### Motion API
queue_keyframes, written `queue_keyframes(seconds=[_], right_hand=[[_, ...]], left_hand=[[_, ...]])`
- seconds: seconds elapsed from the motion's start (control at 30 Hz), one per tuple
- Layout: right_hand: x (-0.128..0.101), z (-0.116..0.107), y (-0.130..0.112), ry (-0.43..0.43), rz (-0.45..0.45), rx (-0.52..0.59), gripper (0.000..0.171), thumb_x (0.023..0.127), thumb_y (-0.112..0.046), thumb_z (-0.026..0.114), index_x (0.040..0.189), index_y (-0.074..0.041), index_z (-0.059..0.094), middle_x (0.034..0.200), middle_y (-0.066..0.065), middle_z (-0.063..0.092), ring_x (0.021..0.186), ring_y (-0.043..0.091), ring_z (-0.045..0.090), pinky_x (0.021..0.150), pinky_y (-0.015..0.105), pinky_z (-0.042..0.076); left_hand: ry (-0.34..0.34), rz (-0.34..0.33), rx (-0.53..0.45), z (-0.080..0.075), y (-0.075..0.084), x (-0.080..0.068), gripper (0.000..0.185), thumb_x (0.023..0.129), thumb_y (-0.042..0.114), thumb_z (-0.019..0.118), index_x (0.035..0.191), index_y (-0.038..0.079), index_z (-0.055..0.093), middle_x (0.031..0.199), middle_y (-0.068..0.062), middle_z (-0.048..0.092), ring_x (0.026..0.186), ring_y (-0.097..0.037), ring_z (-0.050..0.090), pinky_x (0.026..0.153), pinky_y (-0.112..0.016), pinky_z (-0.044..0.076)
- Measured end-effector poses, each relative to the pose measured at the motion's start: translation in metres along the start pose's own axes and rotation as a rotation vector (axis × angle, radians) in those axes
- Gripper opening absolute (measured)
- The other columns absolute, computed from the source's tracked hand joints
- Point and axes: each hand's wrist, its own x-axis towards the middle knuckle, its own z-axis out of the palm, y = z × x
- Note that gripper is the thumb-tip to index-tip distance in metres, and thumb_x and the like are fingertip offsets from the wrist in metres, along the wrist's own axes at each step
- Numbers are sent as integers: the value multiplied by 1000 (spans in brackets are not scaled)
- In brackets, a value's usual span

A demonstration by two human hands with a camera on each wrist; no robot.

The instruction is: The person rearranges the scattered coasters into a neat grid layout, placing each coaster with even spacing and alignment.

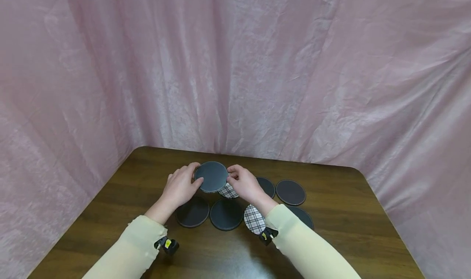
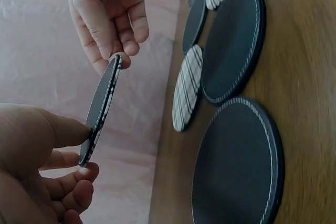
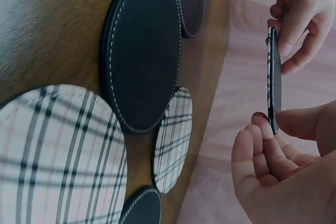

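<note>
A round coaster (image 1: 211, 177) is held up between both hands over the far part of the table. Its upper face is dark with pale edge stitching; a plaid underside shows along the rim in the wrist views. My left hand (image 1: 180, 188) pinches its left edge, thumb (image 2: 71, 130) on the dark face and fingers beneath. At the opposite edge my right hand (image 3: 294, 156) pinches with thumb and fingertips. Below and behind the held coaster lies a plaid coaster (image 1: 229, 192), partly covered in the head view. Another plaid coaster (image 1: 254, 219) lies under the right wrist.
Two dark coasters (image 1: 226, 214) lie side by side at the front left on the wooden table (image 1: 198, 254). More dark coasters (image 1: 290, 192) lie to the right, some partly hidden by the right arm. A pink curtain (image 1: 235, 74) hangs behind the table.
</note>
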Motion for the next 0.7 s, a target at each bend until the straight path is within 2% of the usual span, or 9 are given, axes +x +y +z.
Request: queue_keyframes(seconds=[0.2, 0.3, 0.47, 0.7], right_hand=[[9, 14, -2, -31, 1, -9, 50, 101, -15, 82, 144, 1, 64, 107, 5, 73, 102, 23, 68, 97, 46, 57], [12, 20, -1, -52, 9, -14, 56, 97, -16, 86, 145, 1, 64, 107, 6, 72, 98, 22, 66, 93, 44, 56], [20, 27, 2, -53, 0, -56, 57, 95, -14, 88, 145, 0, 65, 117, 13, 75, 111, 30, 69, 100, 50, 55], [27, 34, 6, -20, 6, -80, 56, 96, -12, 88, 147, -3, 66, 123, 11, 76, 125, 31, 63, 111, 53, 50]], left_hand=[[-21, -36, 20, 0, -13, 2, 52, 104, 21, 78, 149, 0, 62, 106, -15, 70, 99, -36, 66, 90, -60, 46], [-38, -62, 25, 2, -18, 3, 55, 104, 23, 78, 151, 0, 60, 113, -19, 71, 105, -40, 67, 91, -61, 45], [-54, -95, 35, 5, -21, 7, 58, 104, 25, 78, 153, 0, 58, 134, -27, 68, 123, -49, 64, 96, -64, 45], [-78, -139, 22, 7, -23, 11, 63, 104, 24, 78, 155, -3, 53, 140, -31, 64, 129, -50, 62, 99, -66, 43]])
